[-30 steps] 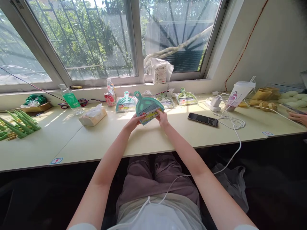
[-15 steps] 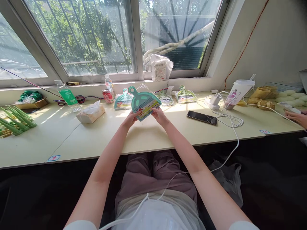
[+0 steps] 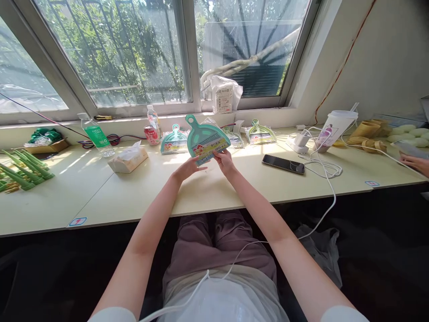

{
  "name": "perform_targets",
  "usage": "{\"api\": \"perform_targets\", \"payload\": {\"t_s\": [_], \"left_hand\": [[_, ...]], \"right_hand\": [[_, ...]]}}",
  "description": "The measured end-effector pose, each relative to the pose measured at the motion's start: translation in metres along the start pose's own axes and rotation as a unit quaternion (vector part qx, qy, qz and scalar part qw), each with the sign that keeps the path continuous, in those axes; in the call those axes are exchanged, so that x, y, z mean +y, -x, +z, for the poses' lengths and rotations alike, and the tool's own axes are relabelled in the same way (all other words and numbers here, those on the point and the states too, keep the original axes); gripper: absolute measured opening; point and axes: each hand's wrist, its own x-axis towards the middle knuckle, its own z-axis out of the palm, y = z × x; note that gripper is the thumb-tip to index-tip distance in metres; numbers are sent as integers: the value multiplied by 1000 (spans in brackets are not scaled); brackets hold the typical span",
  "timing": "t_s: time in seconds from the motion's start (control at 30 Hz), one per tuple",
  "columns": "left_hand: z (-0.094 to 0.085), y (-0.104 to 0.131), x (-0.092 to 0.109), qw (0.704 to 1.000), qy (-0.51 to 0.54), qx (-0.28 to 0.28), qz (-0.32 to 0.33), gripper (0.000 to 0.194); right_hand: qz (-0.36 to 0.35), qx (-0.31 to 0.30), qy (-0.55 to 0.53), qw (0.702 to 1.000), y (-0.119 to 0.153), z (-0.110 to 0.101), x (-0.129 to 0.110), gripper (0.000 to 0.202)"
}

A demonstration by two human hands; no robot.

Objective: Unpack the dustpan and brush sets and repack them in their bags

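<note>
A teal dustpan (image 3: pixel 208 135) with a small brush and a printed yellow label is held up over the table, tilted, its looped handle pointing up and left. My right hand (image 3: pixel 225 162) pinches its lower right edge, thumb in front. At the lower left corner is my left hand (image 3: pixel 187 170), its fingers stretched out and apart beneath the edge, the thumb close against the corner. Behind lie another teal dustpan set (image 3: pixel 174 139), a green one (image 3: pixel 234 138) partly hidden by the held one, and a lighter green wrapped set (image 3: pixel 260 133).
On the left are a tissue pack (image 3: pixel 128 157), a green-labelled bottle (image 3: pixel 98 136) and a red can (image 3: pixel 152 135). To the right lie a phone (image 3: pixel 283 164), a charger with white cables (image 3: pixel 299 142) and a lidded cup (image 3: pixel 335 129). Another person's hand (image 3: pixel 415 162) shows at far right.
The dustpan has moved slightly up and right in my right hand. My left thumb has come off the label, and the left fingers have loosened and stretched out.
</note>
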Motion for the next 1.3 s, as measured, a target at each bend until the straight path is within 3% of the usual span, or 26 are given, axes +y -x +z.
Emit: {"api": "perform_targets", "payload": {"t_s": [0.1, 0.33, 0.63, 0.97, 1.13, 1.2, 1.3], "left_hand": [[-7, -1, 7, 997, -1, 63, 51, 51], [1, -8, -3, 988, -33, 151, 28, 52], [1, -4, 1, 992, -47, 118, 24, 58], [2, -5, 3, 991, -54, 121, 23, 58], [-9, -3, 7, 988, -38, 150, 26, 61], [-17, -1, 10, 983, -25, 176, 42, 63], [-30, 3, 16, 977, -4, 201, 67, 64]], "right_hand": [[10, 13, -3, 1000, 0, 1, -1, 33], [56, 45, 12, 997, -6, -4, 7, 27], [55, 2, 13, 998, -13, -14, 7, 28], [20, -28, 17, 999, -17, -13, 9, 29], [61, -22, 124, 990, -17, -15, -7, 17], [14, 32, 210, 977, -16, -21, -17, 19], [-147, 109, 334, 925, -13, -28, -27, 23]]}}
